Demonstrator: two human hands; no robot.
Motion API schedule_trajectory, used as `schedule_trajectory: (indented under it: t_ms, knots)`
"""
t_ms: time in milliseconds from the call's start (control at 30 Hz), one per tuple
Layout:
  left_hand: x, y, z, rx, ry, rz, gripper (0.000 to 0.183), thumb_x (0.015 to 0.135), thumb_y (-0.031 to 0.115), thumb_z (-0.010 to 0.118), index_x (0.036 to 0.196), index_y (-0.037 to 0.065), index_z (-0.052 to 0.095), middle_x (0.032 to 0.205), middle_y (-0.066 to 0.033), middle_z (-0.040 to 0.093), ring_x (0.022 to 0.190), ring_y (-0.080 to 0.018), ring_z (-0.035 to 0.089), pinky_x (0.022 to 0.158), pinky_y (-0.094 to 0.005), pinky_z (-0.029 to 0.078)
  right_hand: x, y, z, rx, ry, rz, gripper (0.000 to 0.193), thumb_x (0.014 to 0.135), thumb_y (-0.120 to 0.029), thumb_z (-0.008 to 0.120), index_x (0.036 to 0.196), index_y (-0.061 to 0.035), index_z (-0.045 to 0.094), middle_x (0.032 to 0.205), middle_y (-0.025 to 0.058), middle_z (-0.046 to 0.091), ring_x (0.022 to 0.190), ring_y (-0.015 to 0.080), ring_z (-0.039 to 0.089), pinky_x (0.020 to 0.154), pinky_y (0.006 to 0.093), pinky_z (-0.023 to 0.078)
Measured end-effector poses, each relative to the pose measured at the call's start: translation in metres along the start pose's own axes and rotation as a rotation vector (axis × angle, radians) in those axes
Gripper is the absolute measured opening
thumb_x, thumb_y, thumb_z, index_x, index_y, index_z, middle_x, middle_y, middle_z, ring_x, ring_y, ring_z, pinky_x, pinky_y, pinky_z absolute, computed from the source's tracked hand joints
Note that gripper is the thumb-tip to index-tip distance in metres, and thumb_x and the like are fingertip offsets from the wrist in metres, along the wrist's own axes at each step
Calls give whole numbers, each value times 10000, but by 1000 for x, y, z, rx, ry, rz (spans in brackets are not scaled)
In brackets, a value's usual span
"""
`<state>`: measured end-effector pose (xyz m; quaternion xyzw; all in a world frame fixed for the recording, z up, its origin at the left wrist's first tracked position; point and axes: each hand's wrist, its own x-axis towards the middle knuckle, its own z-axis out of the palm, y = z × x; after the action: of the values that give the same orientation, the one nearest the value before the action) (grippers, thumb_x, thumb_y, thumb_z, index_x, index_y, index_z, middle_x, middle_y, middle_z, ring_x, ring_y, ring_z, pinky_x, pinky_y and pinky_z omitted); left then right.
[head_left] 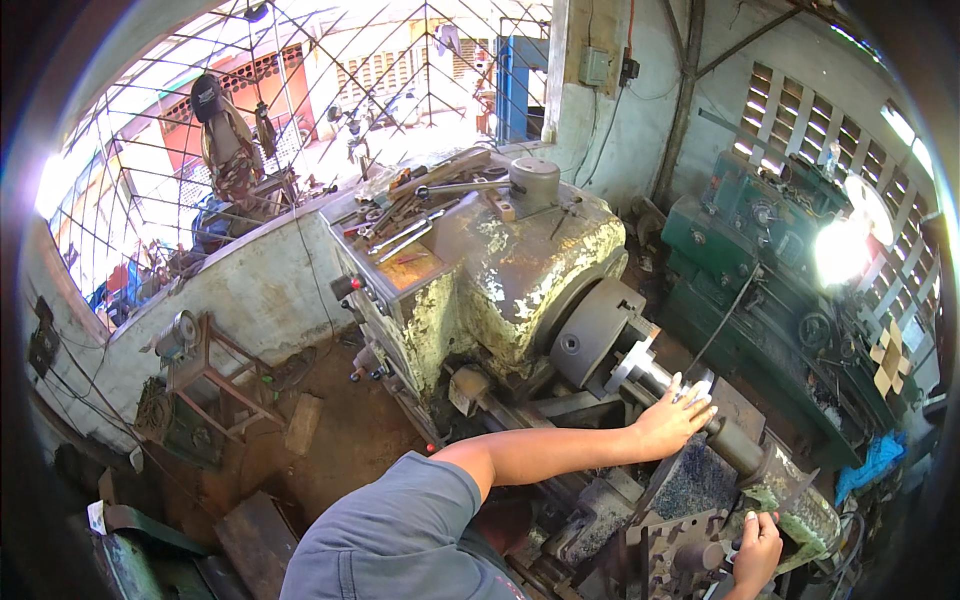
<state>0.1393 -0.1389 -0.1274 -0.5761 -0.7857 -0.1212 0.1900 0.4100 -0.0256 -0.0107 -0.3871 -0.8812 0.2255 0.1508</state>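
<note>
My left hand reaches across the lathe and rests on a shiny metal workpiece, its fingers spread over the bright metal. The workpiece runs from the large grey chuck toward the tailstock quill. My right hand is low on the right beside the tailstock, fingers curled round a handle that they mostly hide; a small red part shows by the fingertips. Just left of that hand stands the tool post on its carriage.
Spanners and other tools lie on the worn headstock. A green machine with a bright lamp stands at the back right. A red-brown metal stand and a wooden block are on the floor to the left.
</note>
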Motion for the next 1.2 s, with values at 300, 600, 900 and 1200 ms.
schedule_trajectory:
  t_ms: [300,600,900,1200]
  knots:
    - [12,3,-8,-36,-84,-5,627,954,233,539,1542,48,419,1552,-228,431,1517,-378,305,1194,-723,119,-10,-20,-13,-156,-70,14,471,1002,-487,533,1141,-67,697,1070,251,691,995,472,627,849,495,478]
    - [18,13,-15,-132,21,-81,699,913,266,605,1511,-44,419,1541,-255,439,1502,-401,321,1171,-743,156,-13,-27,-14,-162,-79,34,470,1000,-477,550,1164,-66,708,1112,232,700,1023,447,635,885,469,485]
    - [16,13,0,-206,-4,-95,666,918,211,571,1506,-58,411,1583,-246,391,1499,-411,329,1161,-767,127,-8,-16,-9,-167,-138,76,433,985,-419,611,1247,-85,695,1243,222,691,1102,417,659,896,456,511]
    - [3,20,-28,-265,42,-83,712,872,297,746,1454,-23,489,1552,-244,416,1479,-410,337,1163,-735,205,7,20,16,-16,93,-142,363,976,-206,579,758,41,427,603,210,379,601,357,288,1051,426,447]
